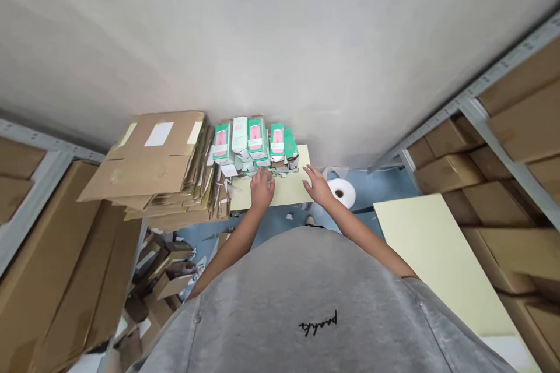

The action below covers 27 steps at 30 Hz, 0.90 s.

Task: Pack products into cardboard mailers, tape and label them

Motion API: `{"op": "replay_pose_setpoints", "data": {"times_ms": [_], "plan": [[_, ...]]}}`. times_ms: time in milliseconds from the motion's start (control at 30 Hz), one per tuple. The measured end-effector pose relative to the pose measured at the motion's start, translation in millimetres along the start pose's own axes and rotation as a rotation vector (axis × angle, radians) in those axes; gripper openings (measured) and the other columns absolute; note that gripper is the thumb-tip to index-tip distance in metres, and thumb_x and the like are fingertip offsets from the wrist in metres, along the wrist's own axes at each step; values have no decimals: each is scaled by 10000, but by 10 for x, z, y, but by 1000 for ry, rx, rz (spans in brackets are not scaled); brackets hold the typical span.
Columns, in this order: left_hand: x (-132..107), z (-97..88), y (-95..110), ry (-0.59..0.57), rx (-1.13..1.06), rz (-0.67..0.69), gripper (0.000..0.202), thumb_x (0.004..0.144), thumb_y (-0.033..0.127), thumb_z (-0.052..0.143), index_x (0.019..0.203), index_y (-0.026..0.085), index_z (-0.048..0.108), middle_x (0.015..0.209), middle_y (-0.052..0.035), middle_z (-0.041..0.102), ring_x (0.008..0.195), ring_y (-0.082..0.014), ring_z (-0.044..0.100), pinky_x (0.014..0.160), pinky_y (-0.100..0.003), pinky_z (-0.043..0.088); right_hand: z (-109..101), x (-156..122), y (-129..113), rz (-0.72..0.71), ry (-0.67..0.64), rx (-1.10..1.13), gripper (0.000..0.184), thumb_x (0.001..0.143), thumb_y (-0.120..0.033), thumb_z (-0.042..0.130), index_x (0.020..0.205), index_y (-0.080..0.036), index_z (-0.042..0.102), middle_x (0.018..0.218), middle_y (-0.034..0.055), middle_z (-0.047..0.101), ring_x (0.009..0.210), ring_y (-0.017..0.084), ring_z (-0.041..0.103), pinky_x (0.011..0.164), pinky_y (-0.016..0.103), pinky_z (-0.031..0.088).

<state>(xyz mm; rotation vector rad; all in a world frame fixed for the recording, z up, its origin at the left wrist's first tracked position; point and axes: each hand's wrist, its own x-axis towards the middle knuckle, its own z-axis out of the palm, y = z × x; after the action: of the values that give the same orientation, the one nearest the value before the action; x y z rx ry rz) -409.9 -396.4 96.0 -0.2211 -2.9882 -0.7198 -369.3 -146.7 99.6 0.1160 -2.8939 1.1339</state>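
Observation:
My left hand [262,187] is at the front of a pile of small green and white cartons with pink fronts, its fingers pointing at the lower cartons. Nothing shows in its grasp, and I cannot tell whether the fingertips touch a carton. My right hand [317,185] is at the right end of the pale yellow table [286,191], fingers spread and holding nothing. Among the pile are a left carton [222,143], a middle carton [256,139] and a right carton [277,141]. A darker green carton [290,144] leans beside them, right of the others.
Flattened cardboard boxes [153,157] are stacked left of the cartons. A white roll [343,193] stands low at the right, near another pale yellow tabletop [437,256]. Shelves with brown boxes [455,169] line the right side. Loose cardboard [172,285] lies low at the left.

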Motion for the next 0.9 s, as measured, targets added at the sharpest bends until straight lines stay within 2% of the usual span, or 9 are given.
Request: {"op": "replay_pose_setpoints", "data": {"times_ms": [100,233,300,400,533,667,833,900], "plan": [[209,-164,-56,99,-7,-82,539,1038,348,496,1538,147,516,1599,-213,486,1499,-355,442,1231,-518,379,107,625,-181,-99,-64,50,566,1029,-295,485,1583,-182,514,1648,154,470,1541,298,414,1284,495,343],[607,-369,-115,190,-26,-116,545,1024,312,531,1533,118,503,1517,-217,531,1441,-343,484,1229,-476,389,358,1401,-531,-221,-136,104,558,1051,-336,457,1576,-158,514,1647,152,467,1539,288,412,1295,463,326],[833,-430,-124,193,-25,-137,541,1014,293,549,1524,118,508,1465,-216,557,1410,-350,509,1207,-476,411,504,1728,-702,-204,-160,91,563,1051,-344,454,1570,-134,513,1641,167,469,1540,304,404,1299,473,313],[1115,-462,-112,168,-25,-204,506,1007,283,561,1486,119,541,1367,-219,580,1318,-364,580,1112,-471,487,700,2084,-887,-91,-203,79,587,1052,-367,446,1574,-102,489,1602,208,495,1511,346,434,1268,510,348],[1284,-432,-104,182,-55,-242,413,1007,311,591,1377,129,599,1309,-210,570,1214,-350,635,1008,-435,539,863,2282,-970,92,-185,68,657,1050,-403,448,1620,-82,383,1564,236,507,1446,372,496,1209,501,416],[1316,-386,-117,148,-94,-207,370,1031,347,574,1338,142,594,1308,-202,569,1161,-327,655,940,-405,551,937,2302,-940,251,-166,35,569,1060,-422,415,1519,-91,477,1440,227,621,1367,380,563,1155,498,454],[1384,-342,-115,38,-37,-163,459,1044,271,508,1439,40,541,1212,-244,673,1257,-374,597,1058,-462,478,1006,2315,-899,300,-98,28,523,1036,-452,469,1434,-120,541,1396,209,678,1319,374,614,1103,483,484],[1401,-331,-105,20,-19,-167,493,1039,254,496,1459,-2,525,1241,-276,671,1280,-392,582,1063,-474,470,1031,2325,-901,306,-77,31,464,1023,-436,502,1366,-139,599,1325,194,717,1269,364,645,1073,463,502]]}}
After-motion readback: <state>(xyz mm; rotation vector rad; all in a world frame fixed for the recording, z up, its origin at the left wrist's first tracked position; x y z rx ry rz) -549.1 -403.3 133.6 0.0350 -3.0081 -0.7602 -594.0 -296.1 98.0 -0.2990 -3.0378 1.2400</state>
